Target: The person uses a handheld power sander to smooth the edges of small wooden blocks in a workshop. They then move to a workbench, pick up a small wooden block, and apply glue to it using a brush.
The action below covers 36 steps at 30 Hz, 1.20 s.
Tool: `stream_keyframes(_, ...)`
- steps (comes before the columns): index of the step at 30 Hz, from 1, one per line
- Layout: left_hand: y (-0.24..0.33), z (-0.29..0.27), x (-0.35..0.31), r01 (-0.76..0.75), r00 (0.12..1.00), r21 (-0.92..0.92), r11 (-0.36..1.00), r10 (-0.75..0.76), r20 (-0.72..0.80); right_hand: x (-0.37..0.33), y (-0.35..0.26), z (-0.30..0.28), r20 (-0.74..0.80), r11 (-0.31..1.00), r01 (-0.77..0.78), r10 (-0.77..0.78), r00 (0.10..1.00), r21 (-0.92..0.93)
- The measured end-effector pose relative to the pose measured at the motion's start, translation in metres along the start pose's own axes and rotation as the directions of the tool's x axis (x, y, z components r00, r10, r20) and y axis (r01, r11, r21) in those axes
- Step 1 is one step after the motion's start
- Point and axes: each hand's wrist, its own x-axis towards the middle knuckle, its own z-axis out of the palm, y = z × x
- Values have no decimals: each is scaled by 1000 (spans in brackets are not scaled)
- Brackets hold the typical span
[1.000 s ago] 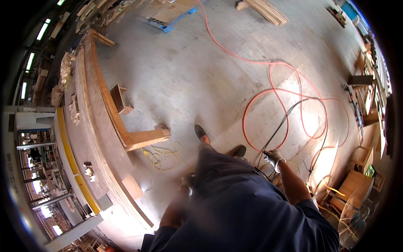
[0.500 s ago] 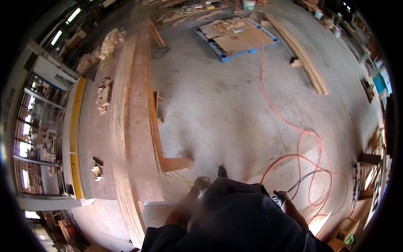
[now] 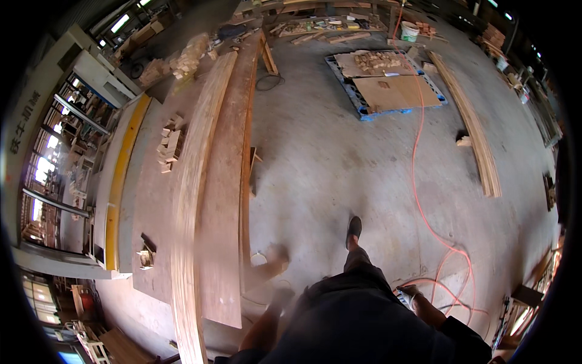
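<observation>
Left hand (image 3: 280, 298) is blurred beside the near end of the long pale wooden planks (image 3: 209, 200) on the workbench (image 3: 145, 200); grip can't be told. Right hand (image 3: 409, 294) is curled shut on a small white-grey tool (image 3: 401, 296). Planks look heavy, stiff, rough-edged: best lifted under an end.

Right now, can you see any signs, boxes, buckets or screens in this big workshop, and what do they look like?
Sign: far left wall, pale band with dark marks.
Bucket: top of the floor by the orange hose, round, white with a green rim.
Cardboard sheets: flat, brown, on the blue pallet.
Screens: none that I can see.
</observation>
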Motion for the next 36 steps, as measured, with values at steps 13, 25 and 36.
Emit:
stream_keyframes(13, 44, -95, 114, 338, 920, -496, 799, -392, -4, 138, -482, -26, 142, 825, 395, -370, 918, -405)
stream_keyframes(25, -64, -233, 262, 250, 746, -784, 568, -629, -218, 158, -683, 85, 307, 641, 571, -484, 819, -513)
stream_keyframes(36, -190, -495, 377, -83, 641, -863, 498, -636, -429, 159, -746, 100, 201, 715, 254, -160, 966, -652)
